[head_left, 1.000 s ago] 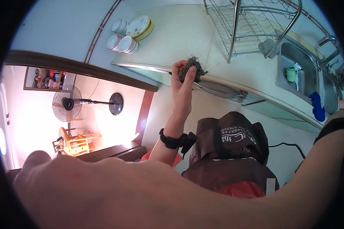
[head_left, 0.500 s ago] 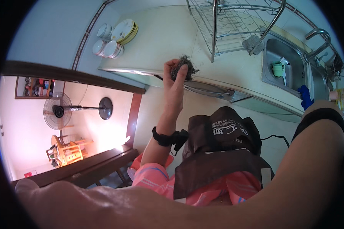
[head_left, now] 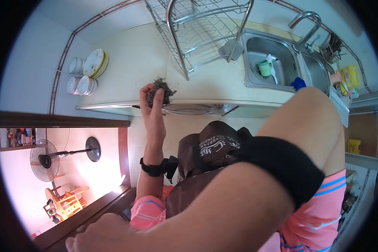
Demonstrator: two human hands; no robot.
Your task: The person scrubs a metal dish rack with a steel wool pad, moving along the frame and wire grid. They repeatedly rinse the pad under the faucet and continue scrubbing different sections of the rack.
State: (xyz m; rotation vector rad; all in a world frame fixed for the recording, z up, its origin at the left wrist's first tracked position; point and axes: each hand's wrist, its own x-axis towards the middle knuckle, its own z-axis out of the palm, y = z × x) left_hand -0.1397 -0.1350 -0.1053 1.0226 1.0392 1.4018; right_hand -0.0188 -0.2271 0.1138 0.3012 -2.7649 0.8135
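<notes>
My left hand point(head_left: 152, 101) is closed around a dark, frayed steel wool scrubber point(head_left: 161, 91), thumb pressed on its near side. It hovers at the front edge of the pale counter point(head_left: 126, 63), and a black strap with a small device circles that wrist. Bent at the elbow, my right arm crosses very close in front of the view and carries a wide black band. The right hand point(head_left: 103, 233) lies at the lower left, partly cut off by the dark rim; its fingers are mostly hidden, so what it touches cannot be made out.
Stacked bowls point(head_left: 82, 85) and plates point(head_left: 95, 64) stand at the counter's left end. A wire dish rack point(head_left: 197, 29) rises behind the scrubber. In the steel sink point(head_left: 287, 63) lies a green cup point(head_left: 264, 68); a blue cloth-like item point(head_left: 298, 83) sits by its edge. Beyond a doorway stands a fan point(head_left: 45, 160).
The view has swung to the right, so counter and sink appear farther left. My right elbow has come inward and its forearm now slants across the apron. The left hand still grips the scrubber.
</notes>
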